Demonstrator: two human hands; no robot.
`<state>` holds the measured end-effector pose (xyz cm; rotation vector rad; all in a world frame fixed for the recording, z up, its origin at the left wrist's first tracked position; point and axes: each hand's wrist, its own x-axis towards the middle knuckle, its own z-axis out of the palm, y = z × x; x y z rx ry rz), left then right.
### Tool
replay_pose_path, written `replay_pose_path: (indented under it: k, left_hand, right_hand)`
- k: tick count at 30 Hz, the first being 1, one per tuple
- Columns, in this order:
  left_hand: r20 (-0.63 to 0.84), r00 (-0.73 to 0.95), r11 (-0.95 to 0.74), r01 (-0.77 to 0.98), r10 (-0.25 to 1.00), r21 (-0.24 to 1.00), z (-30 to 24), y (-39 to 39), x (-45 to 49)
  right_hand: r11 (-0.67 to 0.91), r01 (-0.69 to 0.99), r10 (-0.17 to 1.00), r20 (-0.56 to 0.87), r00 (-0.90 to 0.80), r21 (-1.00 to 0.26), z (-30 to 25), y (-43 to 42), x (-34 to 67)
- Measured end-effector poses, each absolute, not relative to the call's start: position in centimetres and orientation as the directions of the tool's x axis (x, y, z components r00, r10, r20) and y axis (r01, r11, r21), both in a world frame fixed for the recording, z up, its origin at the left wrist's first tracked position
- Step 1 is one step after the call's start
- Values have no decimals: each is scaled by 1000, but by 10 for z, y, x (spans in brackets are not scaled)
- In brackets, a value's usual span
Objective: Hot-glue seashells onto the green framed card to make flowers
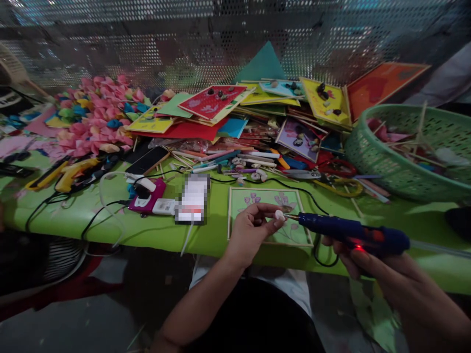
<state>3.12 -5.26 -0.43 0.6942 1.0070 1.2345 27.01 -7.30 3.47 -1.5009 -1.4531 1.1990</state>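
My left hand (pixel 253 228) pinches a small white shell-like piece (pixel 279 214) between thumb and fingers, just above a green card with a stick frame and painted pink flowers (pixel 270 201). My right hand (pixel 371 264) grips a dark blue glue gun (pixel 349 231) with a red light glowing on it. The gun's nozzle (pixel 289 216) touches the white piece. A black cord hangs from the gun and loops under my right hand.
A green plastic basket (pixel 386 166) of sticks stands at the right. Stacked decorated cards (pixel 217 103), pens and scissors (pixel 336 169) fill the back. Pink paper flowers (pixel 99 113), a yellow glue gun (pixel 73 171), a phone (pixel 147 159) and chargers lie left. The table edge (pixel 154 240) runs near me.
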Motion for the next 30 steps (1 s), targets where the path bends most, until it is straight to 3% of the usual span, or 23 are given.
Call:
replay_pose_path:
  k: [30]
  left_hand:
    - [-217, 48, 217, -422, 975, 881, -11, -51, 29]
  right_hand:
    - [-126, 387, 986, -158, -53, -914, 35, -71, 270]
